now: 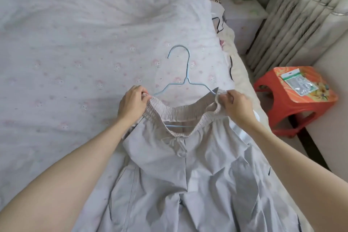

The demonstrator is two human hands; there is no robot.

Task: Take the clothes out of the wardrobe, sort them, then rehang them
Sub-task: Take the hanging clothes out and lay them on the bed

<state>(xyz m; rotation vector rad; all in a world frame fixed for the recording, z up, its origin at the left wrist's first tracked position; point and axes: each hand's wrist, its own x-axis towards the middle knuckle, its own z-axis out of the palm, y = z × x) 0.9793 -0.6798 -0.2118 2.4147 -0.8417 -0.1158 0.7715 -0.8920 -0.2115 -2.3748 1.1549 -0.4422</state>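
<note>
Head view: one pale grey garment point(188, 175) on the bed point(66, 52), one blue wire hanger point(185, 73) partly inside its elastic waistband, left hand point(131, 102) and right hand point(235, 104) each pinching a waistband end, one red stool point(293, 103) beside the bed.

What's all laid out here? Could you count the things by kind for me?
Hangers: 1, light blue wire hanger
Garments: 1, pale grey elastic-waist trousers, gripped at the waistband by the left hand and right hand
Stools: 1, red plastic stool
Packets: 1, clear packet on the stool
Total: 4
</note>
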